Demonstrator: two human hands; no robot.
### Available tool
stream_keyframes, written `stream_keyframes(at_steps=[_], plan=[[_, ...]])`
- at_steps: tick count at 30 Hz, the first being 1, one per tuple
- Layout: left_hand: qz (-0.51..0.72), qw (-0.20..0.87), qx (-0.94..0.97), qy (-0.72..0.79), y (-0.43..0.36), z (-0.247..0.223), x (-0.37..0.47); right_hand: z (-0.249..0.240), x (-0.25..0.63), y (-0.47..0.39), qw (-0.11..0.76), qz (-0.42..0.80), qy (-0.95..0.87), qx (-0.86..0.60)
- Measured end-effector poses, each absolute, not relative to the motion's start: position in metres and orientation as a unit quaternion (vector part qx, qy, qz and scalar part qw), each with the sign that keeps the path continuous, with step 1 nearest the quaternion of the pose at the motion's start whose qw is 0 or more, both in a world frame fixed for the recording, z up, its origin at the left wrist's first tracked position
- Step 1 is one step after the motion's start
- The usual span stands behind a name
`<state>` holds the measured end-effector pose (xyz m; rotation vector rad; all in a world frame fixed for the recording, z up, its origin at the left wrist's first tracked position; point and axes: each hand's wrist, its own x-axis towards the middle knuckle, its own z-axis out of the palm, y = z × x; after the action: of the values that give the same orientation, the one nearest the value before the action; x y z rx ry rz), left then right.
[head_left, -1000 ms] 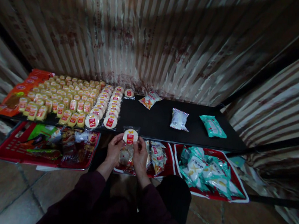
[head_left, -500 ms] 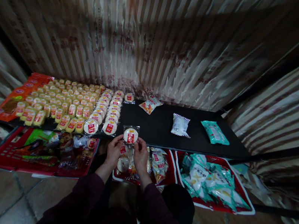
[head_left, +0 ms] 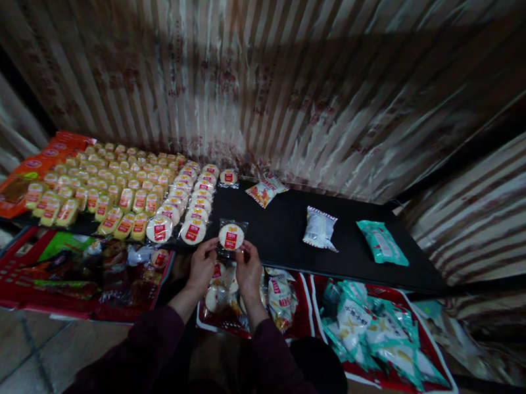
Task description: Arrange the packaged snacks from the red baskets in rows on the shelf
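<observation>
White and round in its clear wrapper, the cracker (head_left: 231, 237) sits between your hands at the centre of the clock, its red label facing up. Your left hand (head_left: 202, 269) pinches the wrapper at seven o'clock, and your right hand (head_left: 247, 274) pinches it at five, thumbs and fingers closed on the lower edges.

Over the last second, you have brought it inward: it overlapped the front edge of the black shelf (head_left: 283, 227), and now it appears fully over the surface, just behind that edge. You can't tell from this angle whether it touches down or hangs slightly above.

For the work in hand, that seems to put you at the placing stage, with the release not yet made. It lines up with the front cracker (head_left: 193, 230) of the nearest column, just beside it at nine o'clock. A lone cracker (head_left: 229, 177) lies at twelve, near the back, so yours looks set to front that same column.
</observation>
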<state>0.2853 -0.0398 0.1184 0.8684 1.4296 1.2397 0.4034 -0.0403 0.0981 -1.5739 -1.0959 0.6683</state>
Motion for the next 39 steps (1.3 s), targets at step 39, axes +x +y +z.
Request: stream_keyframes(at_steps=[39], plan=[[0.391,0.389,0.496,0.671,0.036,0.157,0.303,0.090,0.415,0.060,0.519,0.275,-0.483,-0.649]])
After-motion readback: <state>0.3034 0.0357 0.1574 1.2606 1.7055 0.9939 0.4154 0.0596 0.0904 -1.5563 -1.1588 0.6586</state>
